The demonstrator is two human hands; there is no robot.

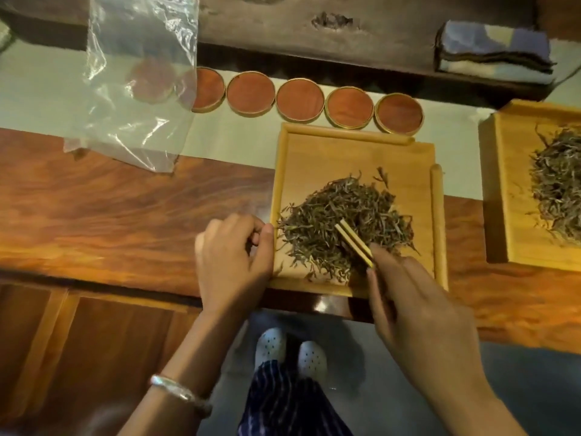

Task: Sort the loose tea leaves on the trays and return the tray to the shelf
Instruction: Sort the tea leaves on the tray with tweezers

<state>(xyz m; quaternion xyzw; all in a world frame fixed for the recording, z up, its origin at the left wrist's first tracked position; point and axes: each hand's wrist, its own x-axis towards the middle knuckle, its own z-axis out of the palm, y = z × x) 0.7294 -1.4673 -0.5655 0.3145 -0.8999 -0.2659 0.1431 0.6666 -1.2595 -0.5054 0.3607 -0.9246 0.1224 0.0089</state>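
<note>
Sorting tea leaves (342,228) heaped in wooden tray (314,152) at surface edge.
Right hand (418,309) fingers pinch bamboo tweezers (353,243) in the heap; left hand (232,250) fingers curled against tray's rim; second tray (503,190) holds leaves too.

Single head-worn, wide-angle view. The camera looks forward and steeply down from above the near edge of a wooden table (125,209), close enough that both forearms enter from the bottom of the frame. The person's shoes (290,354) appear directly below the lens at bottom centre. The far field reaches a dark wooden ledge (314,36) along the top edge. Straight lines bow towards the margins. No second view shares the scene.
</note>
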